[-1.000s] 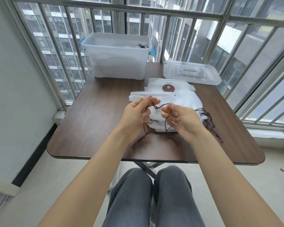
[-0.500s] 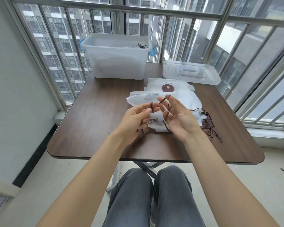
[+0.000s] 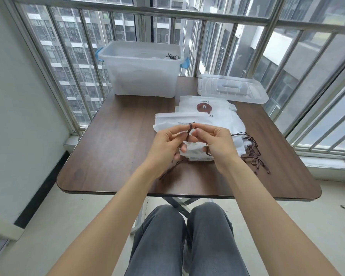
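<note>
Brown cord, held in the air above the counter, over the near edge of a stack of white bags. A small loop stands up where the fingertips meet, and the loose tail trails toward 7 o'clock onto the counter.

Likely faults: the loop is small and the pinch slight, so a pull from either side could probably slip it off the fingertips and undo it. The trailing tail might also drag or snag. A bundle of cords lies at 3 o'clock, near enough to tangle with a stray end.

The left hand pinches the loop between thumb and forefinger. The right hand meets it from 3 o'clock, pinching likewise, its other fingers curled round a strand. The hands are close together, fingertips almost touching.

At 12 o'clock stands a storage bin, with its lid lying at 1 o'clock.
</note>
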Demonstrator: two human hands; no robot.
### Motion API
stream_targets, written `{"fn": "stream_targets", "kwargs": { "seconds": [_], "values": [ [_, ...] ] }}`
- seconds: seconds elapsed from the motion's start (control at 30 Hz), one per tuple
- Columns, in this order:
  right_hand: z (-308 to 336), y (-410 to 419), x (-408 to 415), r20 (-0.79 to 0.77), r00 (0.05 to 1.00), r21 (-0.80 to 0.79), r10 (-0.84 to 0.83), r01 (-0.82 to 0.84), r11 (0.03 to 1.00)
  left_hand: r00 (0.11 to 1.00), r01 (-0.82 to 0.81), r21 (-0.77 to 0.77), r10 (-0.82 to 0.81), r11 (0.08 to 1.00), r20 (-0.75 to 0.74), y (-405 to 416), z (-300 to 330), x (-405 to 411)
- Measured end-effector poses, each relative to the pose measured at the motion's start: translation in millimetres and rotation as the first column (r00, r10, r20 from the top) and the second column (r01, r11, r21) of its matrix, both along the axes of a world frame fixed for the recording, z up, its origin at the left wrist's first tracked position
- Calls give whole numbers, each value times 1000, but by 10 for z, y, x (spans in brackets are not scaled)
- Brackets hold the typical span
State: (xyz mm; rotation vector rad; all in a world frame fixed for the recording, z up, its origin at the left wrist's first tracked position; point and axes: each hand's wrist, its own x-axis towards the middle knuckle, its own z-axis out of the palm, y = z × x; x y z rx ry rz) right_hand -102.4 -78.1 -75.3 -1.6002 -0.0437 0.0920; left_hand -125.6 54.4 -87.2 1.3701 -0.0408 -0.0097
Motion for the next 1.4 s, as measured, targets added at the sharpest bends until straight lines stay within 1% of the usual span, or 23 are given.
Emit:
{"fn": "stream_targets", "kwargs": {
  "seconds": [0.07, 0.2, 0.27, 0.37, 0.47, 0.6, 0.63, 0.7, 0.77, 0.87, 0.93, 1.0, 1.07, 1.1, 1.17, 1.27, 1.33, 1.4],
  "values": [
    [-8, -1, -5, 10, 1000, -4, 8, -8, 1000, 1000, 8, 70, -9, 998, 18, -11, 11, -14],
    [-52, 19, 31, 22, 999, 31, -32, 31, 999, 999, -14, 246, 1, 969, 50, -21, 12, 9],
    [-64, 12, 50, 33, 999, 5, -27, 26, 1000, 997, -44, 312, 23, 949, 73, -21, 7, 17],
    [-50, -5, 44, -11, 999, 2, 41, -41, 999, 994, -68, 366, 31, 928, 105, -14, 28, 27],
    [-58, -11, 51, -71, 992, -43, 109, -112, 993, 991, -78, 434, 23, 897, 130, -2, 56, 43],
    [-35, 14, 32, -49, 985, -2, 168, -168, 986, 985, -97, 512, 10, 853, 170, 13, 71, 47],
    [-35, 15, 31, -38, 986, -25, 160, -161, 987, 985, -98, 524, 5, 846, 175, 14, 65, 48],
    [-20, 33, 29, 4, 996, -74, 92, -92, 993, 985, -97, 528, 6, 843, 172, 12, 39, 49],
    [-30, 52, 41, 17, 1000, -60, 16, -15, 998, 985, -102, 524, 12, 845, 173, 0, 14, 53],
    [-38, 72, 47, 9, 1000, -59, -27, 28, 998, 982, -121, 537, 22, 835, 187, -14, 1, 62],
    [-48, 62, 72, -40, 998, 21, -53, 54, 998, 985, -118, 473, 44, 873, 165, -6, -12, 68],
    [-51, 50, 90, -105, 993, 171, -61, 79, 982, 990, -120, 415, 76, 902, 121, 9, -33, 69],
    [-61, 32, 89, -154, 988, 294, -24, 69, 953, 991, -122, 397, 88, 910, 102, 20, -44, 64],
    [-60, 23, 85, -164, 987, 323, 0, 54, 945, 991, -118, 381, 87, 917, 97, 22, -43, 62],
    [-70, 3, 77, -150, 988, 306, 31, 17, 952, 993, -110, 350, 84, 930, 88, 27, -39, 62],
    [-72, 3, 70, -93, 995, 199, 37, -18, 980, 988, -132, 356, 93, 925, 124, 10, -22, 66],
    [-48, 19, 58, -52, 997, 193, 50, -39, 980, 980, -166, 371, 110, 913, 167, -16, -14, 69],
    [-19, 28, 47, -46, 998, 196, 53, -43, 980, 975, -197, 386, 141, 901, 170, -33, -11, 70]
  ]
}}
